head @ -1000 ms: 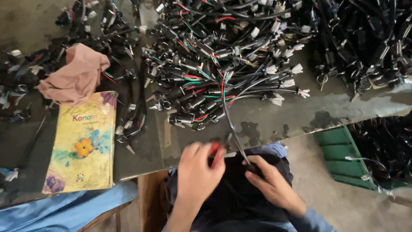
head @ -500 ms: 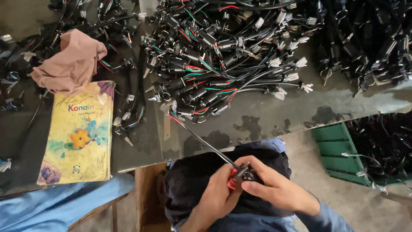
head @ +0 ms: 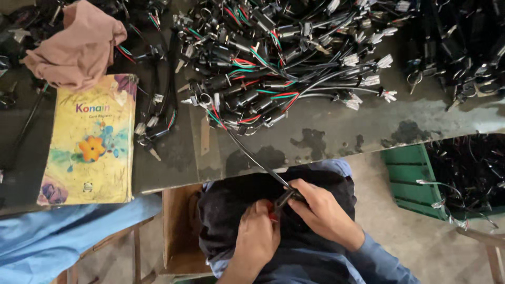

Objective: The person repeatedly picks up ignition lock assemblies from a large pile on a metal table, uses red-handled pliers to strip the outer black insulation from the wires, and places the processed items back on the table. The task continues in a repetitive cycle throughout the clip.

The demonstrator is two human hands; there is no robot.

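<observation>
Can't really make out the small red-handled tool, it's mostly buried under the left hand. The black cable end disappears under the right hand fingers. The green crate at lower right and the wire pile up top run off the frame.

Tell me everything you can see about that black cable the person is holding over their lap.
The black cable is a thin sheathed lead, pulled fairly straight. It slants from the wire-harness pile on the bench, where red and green wires show, over the edge to the lap. The right hand grips its lower end; the left hand meets it there.
</observation>
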